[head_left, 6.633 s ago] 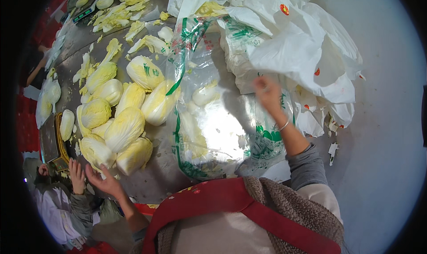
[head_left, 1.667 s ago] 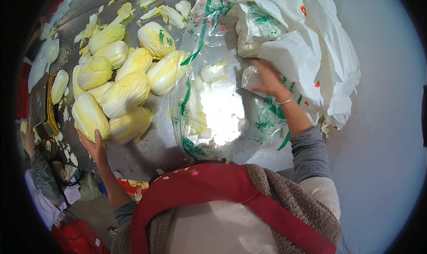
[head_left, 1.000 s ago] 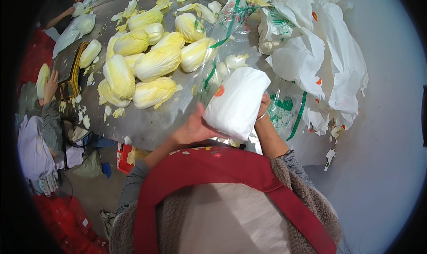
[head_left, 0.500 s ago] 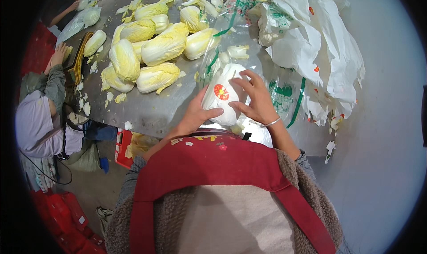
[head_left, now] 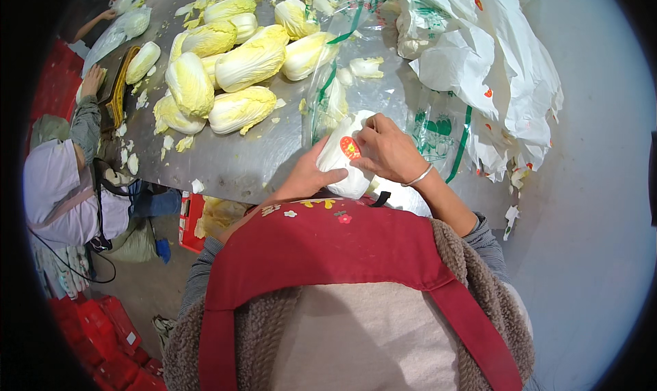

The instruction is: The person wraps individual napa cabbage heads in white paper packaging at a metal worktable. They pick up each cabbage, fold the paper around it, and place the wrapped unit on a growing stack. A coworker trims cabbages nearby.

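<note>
Close in front of me is a Chinese cabbage wrapped in white paper (head_left: 335,155), with a round red and yellow sticker on its upper side. My left hand (head_left: 306,177) grips its left side, thumb lying across the near end. On the right side, the bent fingers of my right hand (head_left: 395,150) are drawn together at the paper beside the sticker. The fingertips partly hide what they pinch. Beneath and beyond the wrapped cabbage lies a clear plastic bag (head_left: 438,127) with green print and green stripes. Several bare Chinese cabbages (head_left: 252,59) lie piled to the left.
White wrapping papers (head_left: 458,73) with red stickers heap at the right of the metal table (head_left: 233,160). Trimmed leaves (head_left: 185,143) are scattered about. At the left a co-worker (head_left: 65,179) reaches to a dark, yellow-edged box (head_left: 116,90). Red crates (head_left: 106,336) stand on the floor.
My right hand's spread fingers have closed together at the paper beside the sticker. The wrapped cabbage has tilted and shifted slightly toward me, with my left hand still on it.
</note>
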